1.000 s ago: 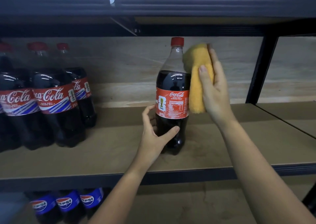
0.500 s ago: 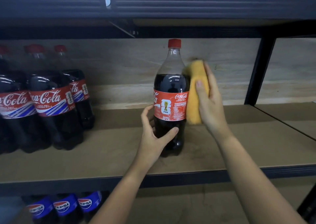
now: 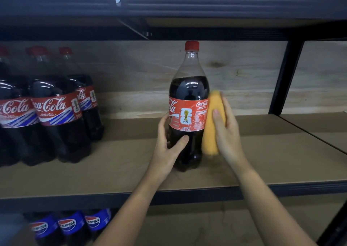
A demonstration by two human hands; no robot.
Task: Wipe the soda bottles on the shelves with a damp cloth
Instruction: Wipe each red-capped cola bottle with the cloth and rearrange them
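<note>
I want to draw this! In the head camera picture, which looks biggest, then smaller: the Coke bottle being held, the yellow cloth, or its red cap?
1. Coke bottle, tallest by far.
2. Yellow cloth, covering about the bottle's lower half.
3. Red cap, smallest.

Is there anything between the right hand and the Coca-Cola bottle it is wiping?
Only the yellow cloth, held by the right hand flat against the bottle on its right side. The left hand grips the lower body directly, nothing between.
</note>
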